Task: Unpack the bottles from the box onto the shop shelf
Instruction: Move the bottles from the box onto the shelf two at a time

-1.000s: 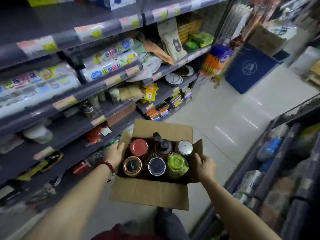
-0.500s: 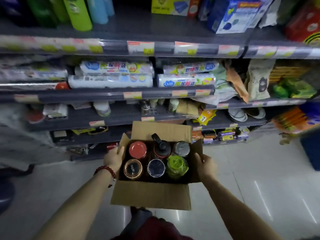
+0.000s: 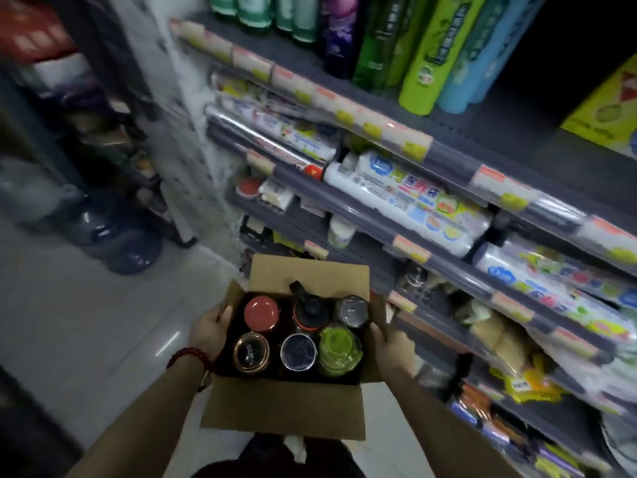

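Holding item: one cardboard box (image 3: pixel 286 408), flaps open, carried between both hands in the aisle. Left hand (image 3: pixel 206 331), red bead bracelet at the wrist, grips the left wall with fingers curled over its edge. Contents: six bottles (image 3: pixel 300 334), upright, caps up, in two rows of three; red, black-spouted and silver caps behind, copper-ringed, dark and green caps in front. Right hand (image 3: pixel 387 343) grips the right wall likewise. Shop shelf (image 3: pixel 379 236) lies ahead and to the right, nearer the right hand, tiers mostly stocked. No bottle unpacked yet; either hand must likely release the box first.
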